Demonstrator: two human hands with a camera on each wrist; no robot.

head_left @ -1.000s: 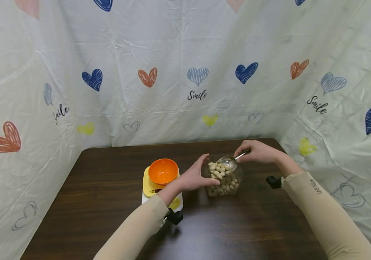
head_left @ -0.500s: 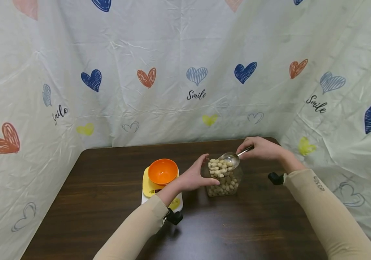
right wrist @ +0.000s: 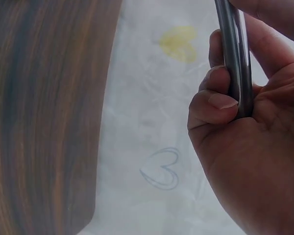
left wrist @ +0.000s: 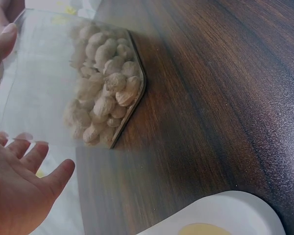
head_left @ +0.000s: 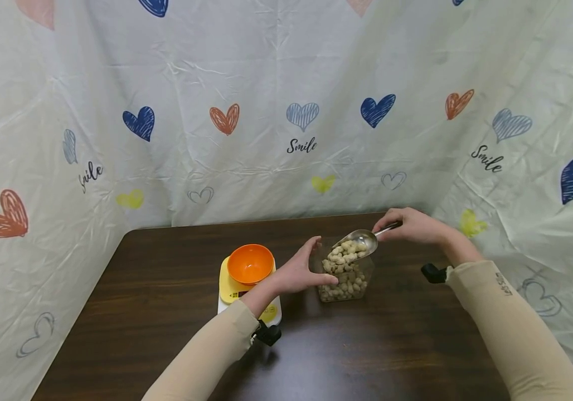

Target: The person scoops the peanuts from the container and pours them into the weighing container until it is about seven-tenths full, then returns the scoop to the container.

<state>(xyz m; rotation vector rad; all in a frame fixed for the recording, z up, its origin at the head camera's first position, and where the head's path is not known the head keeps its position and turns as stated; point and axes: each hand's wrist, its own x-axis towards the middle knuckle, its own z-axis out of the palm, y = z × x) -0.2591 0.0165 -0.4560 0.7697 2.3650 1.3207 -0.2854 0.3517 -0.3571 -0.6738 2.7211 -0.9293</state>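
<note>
A clear plastic container stands right of centre on the table, with peanuts in its lower part. My left hand holds it from the left, thumb on the near side and fingers on the far side. The left wrist view shows that hand along the clear wall, with peanuts behind it. My right hand grips the dark handle of a metal scoop. The scoop tilts at the container's mouth, its bowl heaped with peanuts.
Left of the container, an orange bowl sits on a yellow and white kitchen scale, partly hidden by the left forearm. The dark wooden table meets a white curtain printed with hearts at its back edge.
The right hand has moved right and slightly up, drawing the scoop toward the container's rim. Peanuts now fill the scoop's bowl. The left hand and the container have hardly moved.
</note>
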